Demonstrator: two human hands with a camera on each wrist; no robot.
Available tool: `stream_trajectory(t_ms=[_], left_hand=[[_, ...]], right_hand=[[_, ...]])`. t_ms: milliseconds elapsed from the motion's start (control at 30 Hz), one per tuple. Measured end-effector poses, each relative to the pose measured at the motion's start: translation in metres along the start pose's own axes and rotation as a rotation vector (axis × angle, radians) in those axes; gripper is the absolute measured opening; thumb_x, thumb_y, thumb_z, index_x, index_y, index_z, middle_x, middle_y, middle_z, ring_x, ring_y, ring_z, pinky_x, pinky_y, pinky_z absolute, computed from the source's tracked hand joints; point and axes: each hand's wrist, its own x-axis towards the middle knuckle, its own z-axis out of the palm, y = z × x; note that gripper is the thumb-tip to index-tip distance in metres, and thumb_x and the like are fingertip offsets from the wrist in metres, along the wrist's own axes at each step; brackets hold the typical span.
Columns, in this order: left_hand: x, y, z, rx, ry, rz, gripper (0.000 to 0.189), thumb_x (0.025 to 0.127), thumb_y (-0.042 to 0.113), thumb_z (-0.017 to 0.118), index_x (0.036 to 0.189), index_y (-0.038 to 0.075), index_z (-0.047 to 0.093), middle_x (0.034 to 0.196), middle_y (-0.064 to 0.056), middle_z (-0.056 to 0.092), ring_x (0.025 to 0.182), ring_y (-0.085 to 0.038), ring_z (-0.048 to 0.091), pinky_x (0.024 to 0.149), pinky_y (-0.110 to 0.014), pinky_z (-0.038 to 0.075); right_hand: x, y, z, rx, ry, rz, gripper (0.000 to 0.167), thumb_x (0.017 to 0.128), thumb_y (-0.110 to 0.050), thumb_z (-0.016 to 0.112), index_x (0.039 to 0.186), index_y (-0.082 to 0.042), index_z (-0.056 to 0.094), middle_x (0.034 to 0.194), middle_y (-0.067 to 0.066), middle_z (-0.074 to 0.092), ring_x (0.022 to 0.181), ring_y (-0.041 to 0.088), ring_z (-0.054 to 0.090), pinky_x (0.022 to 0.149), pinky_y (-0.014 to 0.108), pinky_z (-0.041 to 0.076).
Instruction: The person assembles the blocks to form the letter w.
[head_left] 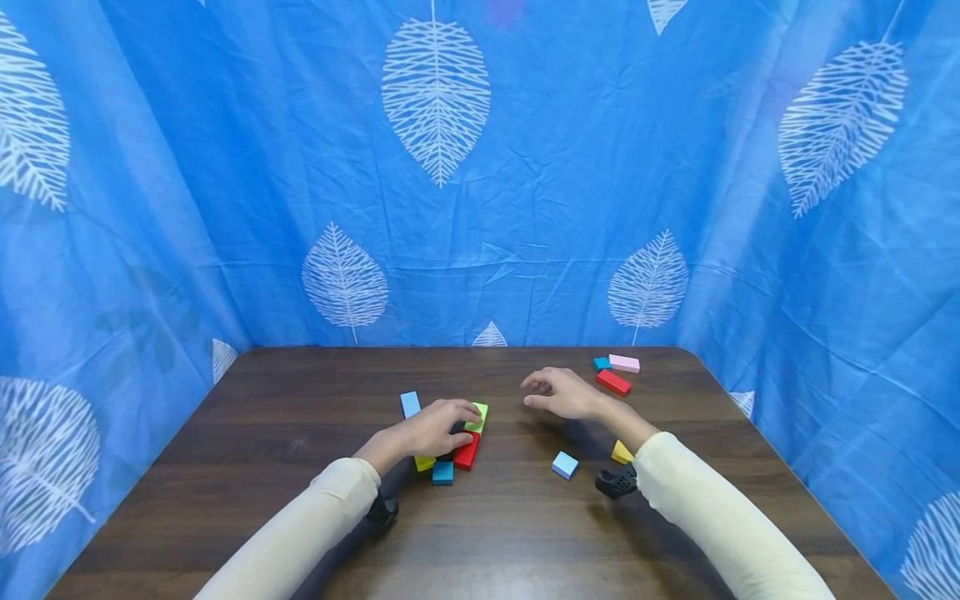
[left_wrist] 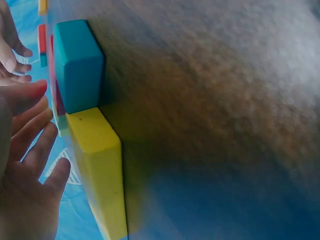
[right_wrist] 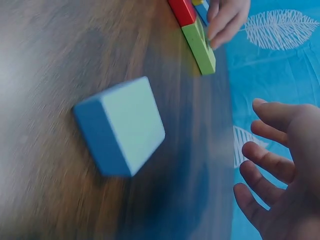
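1. Block in green (head_left: 477, 426) lies on the surface (head_left: 495, 533) by the left hand (head_left: 427, 428), its long axis running away from the person, far end tipped slightly right.
2. Red block (head_left: 467, 452) continues that line at its near end, pointing the same way.
3. Light-blue bar (head_left: 409, 404) and yellow block (head_left: 425, 463) sit at the group's left, the bar's far end leaning left; teal block (head_left: 442, 473) stands at the near side, beside the yellow one.
4. Left forearm reaches forward and inward, the palm over the group.
5. Right forearm slants in from the right, its hand (head_left: 564, 393) raised above the surface, beyond the short pale-blue block (head_left: 565, 465).
6. Of the hands, the left is loosely spread, fingers slightly bent near the green and red pieces; whether they touch, I cannot tell. The right is relaxed, thumb apart from fingers, holding nothing.
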Motion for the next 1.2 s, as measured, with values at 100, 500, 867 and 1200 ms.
stream_trajectory(t_ms=[100,500,867,1200], left_hand=[[0.0,-0.001,0.002,-0.001,0.0,-0.005,0.033,0.1,0.014,0.071,0.132,0.006,0.071,0.143,-0.01,0.059,0.134,-0.032,0.052,0.114,-0.05,0.04],[0.0,-0.005,0.008,-0.013,0.02,0.0,0.029,0.099,0.013,0.072,0.127,0.006,0.074,0.141,-0.009,0.06,0.132,-0.031,0.054,0.113,-0.05,0.041],[0.0,-0.008,0.004,-0.023,0.007,0.004,0.029,0.099,0.012,0.072,0.128,0.005,0.074,0.139,-0.009,0.061,0.13,-0.031,0.054,0.112,-0.048,0.043],[0.001,-0.006,0.003,-0.025,0.0,-0.005,0.031,0.099,0.013,0.072,0.129,0.006,0.073,0.141,-0.008,0.06,0.131,-0.031,0.053,0.112,-0.047,0.042]], right_hand=[[-0.008,0.004,-0.004,-0.011,0.007,-0.019,0.034,0.102,-0.023,0.069,0.127,-0.001,0.069,0.115,0.007,0.068,0.107,0.026,0.066,0.092,0.046,0.056],[-0.041,0.011,-0.015,0.023,0.012,-0.05,0.034,0.101,-0.02,0.07,0.125,0.003,0.068,0.114,0.014,0.069,0.103,0.026,0.066,0.089,0.044,0.058],[-0.064,0.01,-0.005,0.037,-0.083,-0.09,0.03,0.099,-0.023,0.072,0.123,-0.004,0.071,0.113,0.005,0.07,0.094,0.016,0.063,0.084,0.036,0.058],[-0.081,0.008,0.009,0.079,-0.133,-0.092,0.028,0.097,-0.024,0.073,0.121,-0.009,0.072,0.114,-0.001,0.067,0.097,0.018,0.06,0.086,0.033,0.057]])
